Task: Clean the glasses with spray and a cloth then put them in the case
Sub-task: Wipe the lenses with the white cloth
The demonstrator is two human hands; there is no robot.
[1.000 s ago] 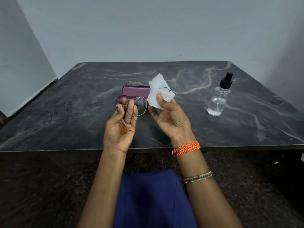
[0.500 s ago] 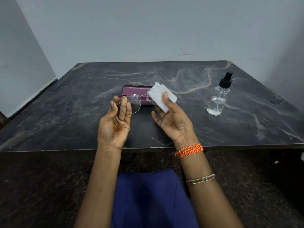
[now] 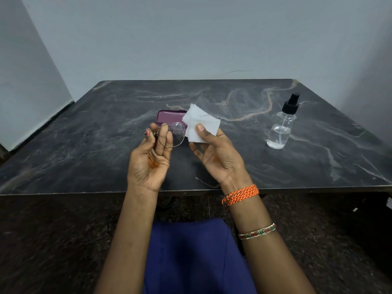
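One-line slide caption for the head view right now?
Left hand holds glasses; right hand wipes one lens with cloth.

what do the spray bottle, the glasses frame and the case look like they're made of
Spray bottle: clear glass or hard plastic, glossy and see-through, with a black, likely plastic, pump top.
Glasses: thin wire rim, probably metal, around clear lenses that show the table through them.
Case: maroon, smooth shell with a soft sheen, perhaps plastic or faux leather; the picture leaves this open.
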